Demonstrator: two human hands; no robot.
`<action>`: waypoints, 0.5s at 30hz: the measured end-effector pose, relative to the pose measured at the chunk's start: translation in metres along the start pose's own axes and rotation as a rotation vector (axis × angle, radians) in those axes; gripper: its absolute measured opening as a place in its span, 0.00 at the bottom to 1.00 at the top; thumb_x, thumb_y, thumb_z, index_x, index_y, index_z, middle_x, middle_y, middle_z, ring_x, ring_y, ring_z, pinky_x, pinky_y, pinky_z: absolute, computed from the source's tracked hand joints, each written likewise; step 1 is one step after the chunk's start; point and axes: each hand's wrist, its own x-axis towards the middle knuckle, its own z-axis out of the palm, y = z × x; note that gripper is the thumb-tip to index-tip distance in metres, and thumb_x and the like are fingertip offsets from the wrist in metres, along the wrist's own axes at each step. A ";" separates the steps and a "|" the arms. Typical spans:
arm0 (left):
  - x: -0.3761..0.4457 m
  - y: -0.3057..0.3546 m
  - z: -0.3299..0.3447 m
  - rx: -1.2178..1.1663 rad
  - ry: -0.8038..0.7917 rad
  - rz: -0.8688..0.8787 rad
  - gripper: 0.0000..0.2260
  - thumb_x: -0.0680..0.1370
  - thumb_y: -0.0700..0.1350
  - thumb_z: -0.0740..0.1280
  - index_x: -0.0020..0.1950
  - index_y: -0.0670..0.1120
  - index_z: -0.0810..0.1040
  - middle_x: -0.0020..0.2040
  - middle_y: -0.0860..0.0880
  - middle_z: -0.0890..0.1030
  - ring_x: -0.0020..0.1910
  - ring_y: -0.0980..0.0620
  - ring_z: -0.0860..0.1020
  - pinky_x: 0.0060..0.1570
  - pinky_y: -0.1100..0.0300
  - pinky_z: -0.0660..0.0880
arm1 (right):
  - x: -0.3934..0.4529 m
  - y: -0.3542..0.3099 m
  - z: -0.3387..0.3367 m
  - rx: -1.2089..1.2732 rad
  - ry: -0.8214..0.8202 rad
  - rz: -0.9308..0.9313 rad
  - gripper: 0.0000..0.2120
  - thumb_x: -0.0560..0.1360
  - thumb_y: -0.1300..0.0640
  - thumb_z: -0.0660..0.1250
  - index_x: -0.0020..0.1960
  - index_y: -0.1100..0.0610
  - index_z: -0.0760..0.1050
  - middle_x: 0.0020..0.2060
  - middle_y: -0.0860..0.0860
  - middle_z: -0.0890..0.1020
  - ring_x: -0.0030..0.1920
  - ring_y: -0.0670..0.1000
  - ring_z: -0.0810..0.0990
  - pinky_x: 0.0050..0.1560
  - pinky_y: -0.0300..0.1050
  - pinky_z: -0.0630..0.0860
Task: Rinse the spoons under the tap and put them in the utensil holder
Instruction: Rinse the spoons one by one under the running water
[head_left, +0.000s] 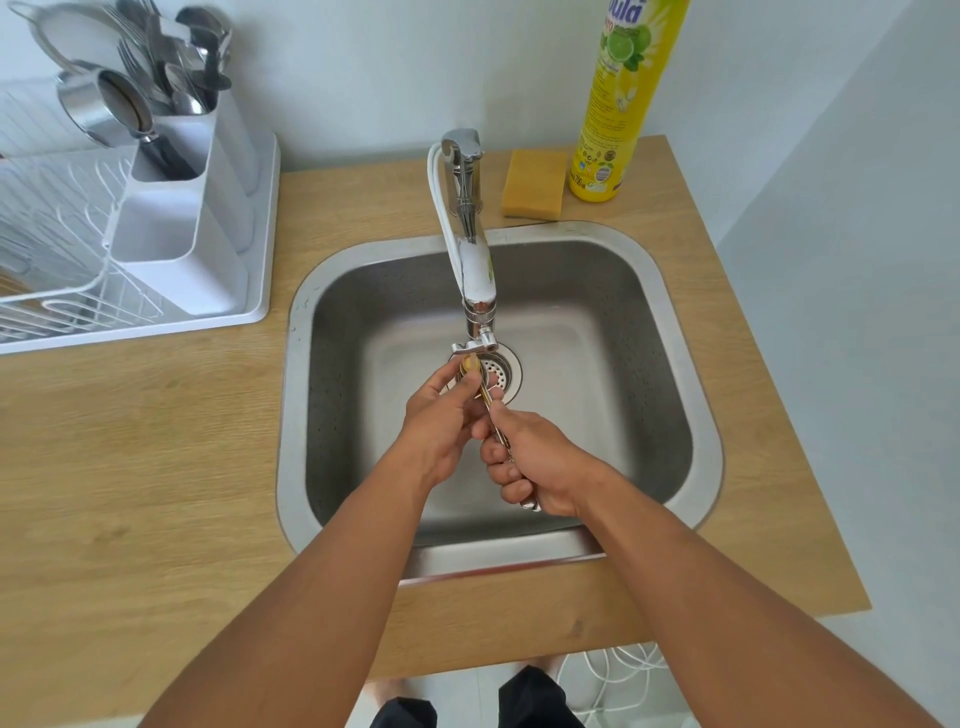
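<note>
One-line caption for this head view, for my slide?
Both hands, left hand and right hand, hold spoons beneath the tap over the sink.

The yellow dish-soap bottle shows the partial letters "ula" in blue; its smaller print is unreadable

The square brushed-steel sink looks matt; the chrome tap shines glossy; the light wood-grain worktop is smooth; the white plastic utensil holder matt.
</note>
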 end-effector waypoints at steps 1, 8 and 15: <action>0.000 0.001 0.000 0.023 0.007 0.007 0.13 0.82 0.40 0.70 0.66 0.47 0.79 0.53 0.38 0.87 0.44 0.45 0.84 0.32 0.58 0.78 | 0.000 0.000 0.000 -0.009 0.001 -0.003 0.18 0.87 0.42 0.52 0.50 0.55 0.71 0.28 0.47 0.66 0.24 0.44 0.59 0.20 0.34 0.58; 0.007 0.004 0.006 0.168 0.069 0.079 0.06 0.82 0.43 0.69 0.54 0.45 0.86 0.50 0.41 0.88 0.41 0.49 0.87 0.44 0.53 0.83 | 0.007 0.003 0.000 -0.119 0.003 -0.045 0.16 0.87 0.45 0.52 0.50 0.55 0.69 0.27 0.47 0.66 0.24 0.45 0.61 0.21 0.36 0.62; 0.012 0.028 0.015 0.303 0.072 0.175 0.08 0.80 0.36 0.69 0.51 0.46 0.86 0.42 0.47 0.88 0.35 0.49 0.84 0.34 0.57 0.81 | 0.021 -0.008 -0.008 -0.468 0.088 -0.296 0.11 0.86 0.51 0.57 0.58 0.55 0.76 0.41 0.52 0.83 0.37 0.49 0.79 0.42 0.51 0.81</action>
